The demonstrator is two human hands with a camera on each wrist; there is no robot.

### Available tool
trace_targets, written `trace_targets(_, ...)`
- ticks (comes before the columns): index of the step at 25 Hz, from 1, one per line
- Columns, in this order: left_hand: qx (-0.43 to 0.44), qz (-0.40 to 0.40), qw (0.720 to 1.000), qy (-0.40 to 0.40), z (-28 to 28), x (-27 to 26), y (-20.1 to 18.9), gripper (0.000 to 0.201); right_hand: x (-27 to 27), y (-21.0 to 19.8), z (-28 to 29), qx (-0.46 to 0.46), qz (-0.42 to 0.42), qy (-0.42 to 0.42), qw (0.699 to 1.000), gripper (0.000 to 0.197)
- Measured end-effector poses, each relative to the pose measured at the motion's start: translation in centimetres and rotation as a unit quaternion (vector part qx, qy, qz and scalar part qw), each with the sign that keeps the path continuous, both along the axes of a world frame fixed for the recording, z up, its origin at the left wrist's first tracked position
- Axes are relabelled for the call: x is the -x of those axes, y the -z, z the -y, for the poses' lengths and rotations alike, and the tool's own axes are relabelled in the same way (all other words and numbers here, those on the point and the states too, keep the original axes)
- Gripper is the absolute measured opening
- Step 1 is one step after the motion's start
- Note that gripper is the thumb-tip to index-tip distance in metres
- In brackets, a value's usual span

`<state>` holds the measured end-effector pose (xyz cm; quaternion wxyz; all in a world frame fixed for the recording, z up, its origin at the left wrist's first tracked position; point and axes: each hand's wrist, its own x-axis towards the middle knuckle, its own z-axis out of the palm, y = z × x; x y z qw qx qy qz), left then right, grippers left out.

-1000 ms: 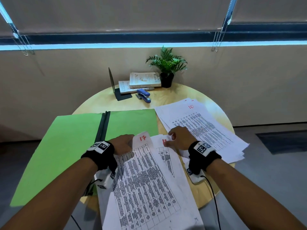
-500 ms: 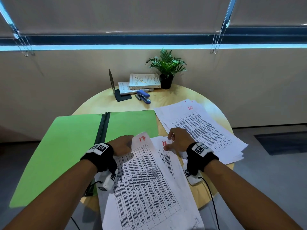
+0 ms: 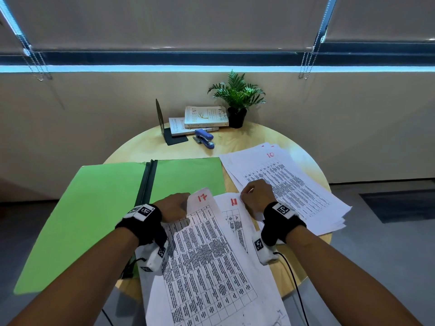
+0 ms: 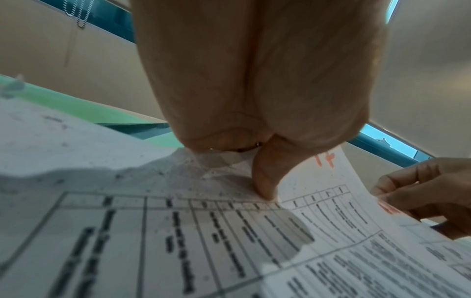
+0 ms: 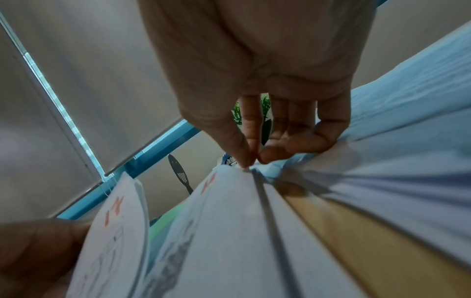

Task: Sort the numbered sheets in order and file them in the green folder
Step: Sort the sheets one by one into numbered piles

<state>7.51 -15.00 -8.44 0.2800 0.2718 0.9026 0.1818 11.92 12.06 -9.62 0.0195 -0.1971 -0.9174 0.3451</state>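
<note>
Thin white paper sheets [image 3: 207, 255], printed with black tables and numbered in red ink, are curling softly over a round table [image 3: 247, 142] of pale, smooth wood with a light sheen. Beside them, a matt green card folder [image 3: 94, 208] is lying open along a dark spine strip. A glossy blue plastic stapler [image 3: 205, 137] is shining near two paperback books [image 3: 204, 117], a black metal bookend [image 3: 162, 121] and a matt black plant pot [image 3: 236, 117].

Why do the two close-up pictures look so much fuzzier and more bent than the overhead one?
Head view: sharp, red numbers readable, sheet 17. Left wrist view: the left hand fills the lens, blurred; table lines bow. Right wrist view: right hand dim against window glare, paper smeared.
</note>
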Motion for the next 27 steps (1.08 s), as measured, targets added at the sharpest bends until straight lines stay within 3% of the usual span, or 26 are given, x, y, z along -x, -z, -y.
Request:
trace_targets(2,-0.001,0.002,1.000,0.002,0.0,-0.2,-0.3,0.029,-0.3,-0.4,0.3,0.015,-0.041,-0.002,0.999,0.011)
trace_targets(4,-0.008,0.011,1.000,0.006,0.0,-0.3,-0.9,0.029,-1.3,-1.0,0.4,0.127,-0.065,-0.018,0.990,0.011)
trace_targets(6,-0.020,0.020,1.000,0.014,0.1,-0.6,-1.9,0.030,-2.7,-1.5,0.4,0.219,-0.002,-0.095,0.971,0.024)
trace_targets(8,-0.028,0.041,0.999,0.011,0.3,-0.9,-3.0,0.040,-4.0,-2.1,0.2,0.177,0.084,-0.188,0.963,0.029)
trace_targets(10,-0.027,0.067,0.997,0.006,0.8,-0.8,-4.0,0.055,-4.8,-3.1,0.2,0.108,0.076,-0.210,0.969,0.022)
trace_targets(12,-0.022,0.084,0.996,0.011,1.2,-0.4,-4.7,0.060,-4.8,-4.1,-0.2,0.123,0.018,-0.169,0.978,0.017)
trace_targets(15,-0.003,0.096,0.995,0.034,0.6,0.0,-5.9,0.057,-4.0,-6.3,-1.8,0.167,-0.062,-0.080,0.981,0.027)
trace_targets(20,0.065,0.089,0.992,0.063,-1.0,-0.9,-5.7,0.054,1.5,-8.4,-10.1,0.157,-0.125,0.043,0.979,0.028)
trace_targets(25,0.060,0.081,0.993,0.062,-1.1,-1.1,-4.9,0.051,6.7,-10.0,-16.1,0.084,-0.099,0.101,0.986,0.033)
trace_targets(27,0.054,0.085,0.993,0.054,-1.0,-1.2,-4.6,0.049,7.9,-10.1,-17.1,0.045,-0.070,0.097,0.992,0.022)
